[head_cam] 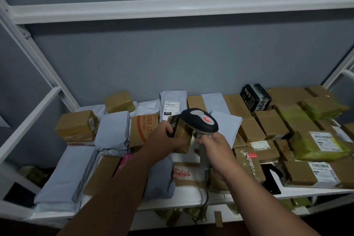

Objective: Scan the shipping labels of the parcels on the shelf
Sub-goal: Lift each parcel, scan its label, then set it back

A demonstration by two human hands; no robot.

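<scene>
My left hand [164, 140] grips a small taped cardboard parcel [182, 132], lifted above the shelf in the middle of the view. My right hand [216, 151] holds the handle of a barcode scanner [199, 120], whose dark and grey head sits right over the parcel. The parcel's label is hidden from me. A cable hangs from the scanner handle down past the shelf edge [191, 199].
The white metal shelf is packed with brown boxes [76, 124], grey poly mailers [65, 174], a labelled mailer [172, 105], a black box [255, 97] and green-taped parcels [321, 145]. White rack posts [38, 59] rise at both sides. More parcels lie on the lower level.
</scene>
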